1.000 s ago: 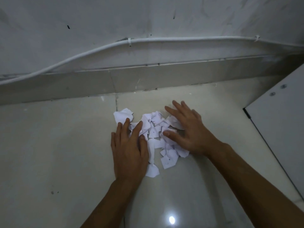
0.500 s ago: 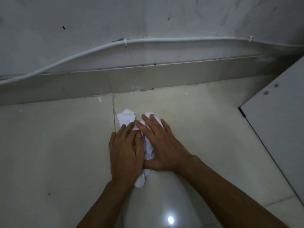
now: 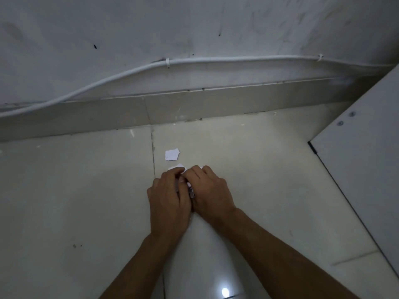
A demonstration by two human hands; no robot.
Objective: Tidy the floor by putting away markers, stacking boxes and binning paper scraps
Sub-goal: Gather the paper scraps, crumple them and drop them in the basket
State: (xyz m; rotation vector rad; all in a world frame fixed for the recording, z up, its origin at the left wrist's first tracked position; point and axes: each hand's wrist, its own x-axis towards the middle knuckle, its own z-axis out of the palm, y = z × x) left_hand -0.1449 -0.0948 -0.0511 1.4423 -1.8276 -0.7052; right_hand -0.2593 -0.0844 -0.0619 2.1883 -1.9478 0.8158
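head view, looking steeply down, close over floor (image 3: 64, 190), facing wall (image 3: 194, 29)

You are looking down at a glossy pale tiled floor (image 3: 75, 190) reflecting a ceiling light (image 3: 225, 291). A white cable (image 3: 129, 71) is running along the scuffed grey wall (image 3: 194, 22) above the skirting (image 3: 216, 102); a white panel (image 3: 367, 147) is standing at right.

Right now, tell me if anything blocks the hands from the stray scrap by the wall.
Nothing visible: only bare floor tile lies between the stray scrap and the left hand and right hand, which are bunching paper scraps.
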